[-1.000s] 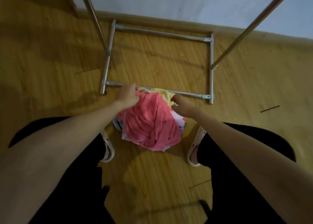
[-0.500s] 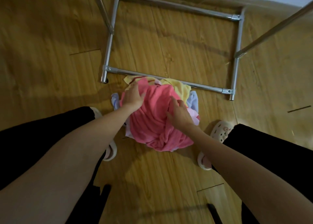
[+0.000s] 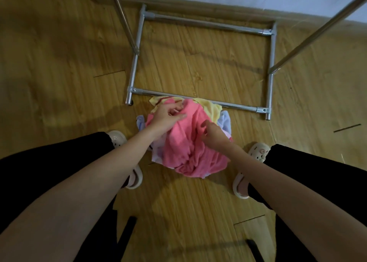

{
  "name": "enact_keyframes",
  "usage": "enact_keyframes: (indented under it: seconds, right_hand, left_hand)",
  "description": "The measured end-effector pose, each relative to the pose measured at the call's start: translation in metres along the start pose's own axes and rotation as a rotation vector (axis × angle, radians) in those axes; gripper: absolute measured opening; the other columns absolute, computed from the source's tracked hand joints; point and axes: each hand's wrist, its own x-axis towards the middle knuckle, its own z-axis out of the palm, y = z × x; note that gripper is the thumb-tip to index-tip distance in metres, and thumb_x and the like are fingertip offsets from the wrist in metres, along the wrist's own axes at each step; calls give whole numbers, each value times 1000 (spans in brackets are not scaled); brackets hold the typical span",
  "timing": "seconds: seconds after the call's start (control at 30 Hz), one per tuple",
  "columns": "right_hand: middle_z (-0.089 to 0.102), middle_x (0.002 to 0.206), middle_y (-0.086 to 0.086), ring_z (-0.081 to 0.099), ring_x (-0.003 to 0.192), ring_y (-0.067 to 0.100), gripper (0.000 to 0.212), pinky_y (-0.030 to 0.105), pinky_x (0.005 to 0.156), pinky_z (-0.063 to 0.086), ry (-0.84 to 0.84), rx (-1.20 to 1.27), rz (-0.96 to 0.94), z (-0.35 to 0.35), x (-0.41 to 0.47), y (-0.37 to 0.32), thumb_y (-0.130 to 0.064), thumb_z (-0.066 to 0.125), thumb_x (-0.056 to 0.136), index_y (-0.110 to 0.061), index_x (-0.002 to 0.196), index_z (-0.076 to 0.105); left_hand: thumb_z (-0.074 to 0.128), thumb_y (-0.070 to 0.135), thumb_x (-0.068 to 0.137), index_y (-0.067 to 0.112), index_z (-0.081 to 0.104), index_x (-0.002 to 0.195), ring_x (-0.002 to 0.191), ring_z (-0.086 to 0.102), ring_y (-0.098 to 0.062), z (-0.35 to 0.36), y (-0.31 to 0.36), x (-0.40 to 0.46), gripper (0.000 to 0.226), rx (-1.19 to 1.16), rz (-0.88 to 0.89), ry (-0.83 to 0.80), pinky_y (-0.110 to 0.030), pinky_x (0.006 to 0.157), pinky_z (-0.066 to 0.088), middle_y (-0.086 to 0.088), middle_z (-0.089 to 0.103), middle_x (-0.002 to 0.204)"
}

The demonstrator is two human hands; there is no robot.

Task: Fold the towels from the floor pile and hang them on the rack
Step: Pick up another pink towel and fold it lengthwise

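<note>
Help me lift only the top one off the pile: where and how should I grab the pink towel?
Pinch the pink towel at its far edge near the rack base, where the left hand already is. That edge looks free; the near end is twisted into a bunch. Come from above and lift up.

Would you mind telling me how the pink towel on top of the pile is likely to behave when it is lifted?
The pink towel lies crumpled in soft folds, so it will probably hang limp. The left hand pinches its edge easily, which suggests it is light. Its nap looks unlikely to slip.
</note>
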Motion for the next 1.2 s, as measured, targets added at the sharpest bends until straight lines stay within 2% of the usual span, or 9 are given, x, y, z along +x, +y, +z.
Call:
enact_keyframes:
  seconds: [0.13,0.23,0.33,0.53,0.73,0.83,0.93,1.03,1.2]
  right_hand:
    - [61,105,14,60,93,26,53,44,84,51,105,197,-168,-37,-38,-16,-3,55,86,-5,136,36]
    - [57,115,9,58,100,23,63,46,86,51,224,318,-253,-65,-72,-23,-6,57,83,-14,140,31]
    - [57,116,10,58,104,26,71,45,83,53,282,416,-305,-95,-111,-28,-3,55,76,-17,140,29]
    - [53,97,7,59,91,25,21,43,80,53,351,356,-403,-144,-180,-36,-9,74,77,-2,95,65]
    - [63,92,7,61,86,17,5,33,83,49,226,665,-478,-178,-257,-57,-4,69,83,-8,83,66]
    - [66,90,10,62,85,17,13,33,82,51,153,859,-537,-189,-285,-73,8,65,80,6,94,64]
    - [70,103,15,65,96,23,26,37,86,51,161,998,-575,-198,-302,-92,-10,69,81,0,105,67]
    - [70,91,11,63,83,22,21,35,78,50,151,1161,-563,-207,-314,-109,-26,63,88,-8,96,70]
    - [64,76,9,60,63,17,24,26,58,49,308,975,-562,-224,-323,-125,-22,53,96,1,93,63]
  left_hand:
    - [76,5,77,2,69,110,85,52,7,-10,50,-42,34,47,144,-115,-7,77,41,0,63,106]
    - [76,10,76,9,71,108,82,54,14,-19,89,-79,32,72,229,-185,-6,78,41,12,65,95]
    - [77,10,75,7,71,106,75,55,4,-31,131,-114,32,96,329,-196,-13,75,41,11,61,82]
    - [76,5,74,14,69,101,71,55,4,-62,206,-172,30,99,508,-168,-14,70,43,7,59,81]
    - [77,6,74,18,71,94,81,59,-3,-90,247,-216,24,138,647,-43,-23,79,48,4,63,84]
    - [77,5,74,17,71,91,79,59,-1,-93,257,-233,22,149,762,13,-16,75,46,6,62,82]
    - [77,4,74,18,73,89,79,59,-5,-93,263,-248,21,172,848,60,-16,74,45,6,60,82]
    - [77,6,74,20,75,87,79,59,-6,-94,265,-260,19,211,905,93,-19,71,44,7,60,83]
    - [76,8,74,19,75,87,79,58,-8,-96,269,-270,17,216,956,107,-28,70,47,7,59,84]
